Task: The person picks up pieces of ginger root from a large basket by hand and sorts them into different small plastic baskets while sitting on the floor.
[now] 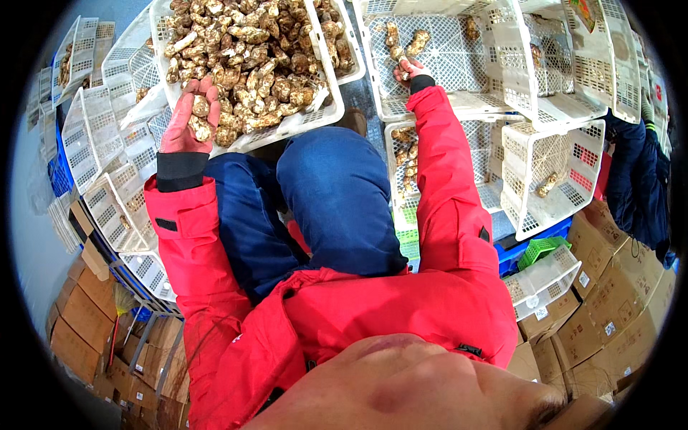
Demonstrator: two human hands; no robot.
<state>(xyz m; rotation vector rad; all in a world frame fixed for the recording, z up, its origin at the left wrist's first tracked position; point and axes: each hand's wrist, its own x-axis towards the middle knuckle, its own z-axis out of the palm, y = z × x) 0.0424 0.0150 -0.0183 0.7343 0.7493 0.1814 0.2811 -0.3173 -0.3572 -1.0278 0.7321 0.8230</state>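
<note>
Left hand (183,123) cups mushrooms (200,130) palm-up, presumably preventing roll-off; right hand (407,71) grasps a mushroom (418,41) near the crate's (469,104) near-left corner.

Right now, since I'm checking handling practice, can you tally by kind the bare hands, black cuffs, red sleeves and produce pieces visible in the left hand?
Bare hands: 2 (left hand, right hand)
Black cuffs: 2
Red sleeves: 2
Produce pieces visible in the left hand: 2
Total: 8
</note>
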